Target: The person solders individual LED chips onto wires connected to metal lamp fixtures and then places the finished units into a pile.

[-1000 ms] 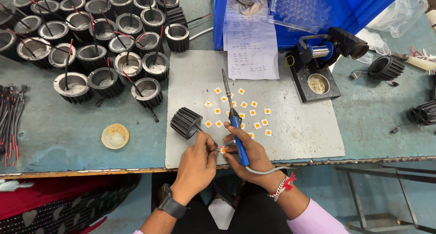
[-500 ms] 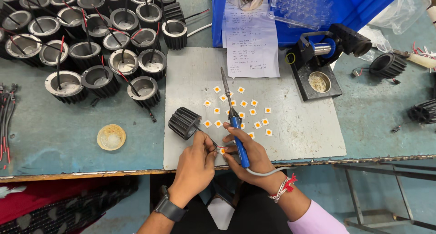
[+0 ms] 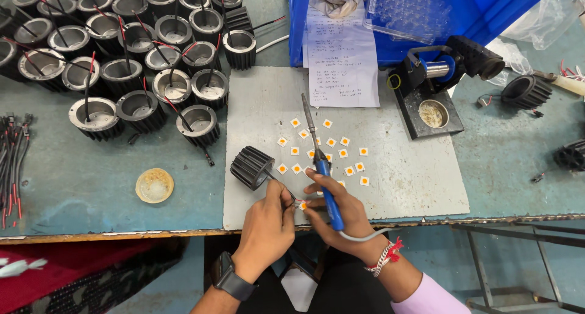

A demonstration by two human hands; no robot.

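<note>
Since the earlier frame, both hands have stayed at the near edge of the grey mat (image 3: 402, 186), the black finned housing (image 3: 251, 166) just left. Left hand (image 3: 268, 229) pinches its wires (image 3: 285, 191); right hand (image 3: 341, 213) grips the blue soldering iron (image 3: 322, 168). Risk: the upturned tip could scorch the nearby LED chips (image 3: 332, 148).

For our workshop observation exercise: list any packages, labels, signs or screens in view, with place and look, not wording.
Paper sheet: top centre, hanging from the blue bin; white rectangle, handwritten lines.
Clear plastic tray: inside the bin, top right; transparent, grid of pockets.
Clear plastic bag: far right; crumpled.
No screens seen.
</note>
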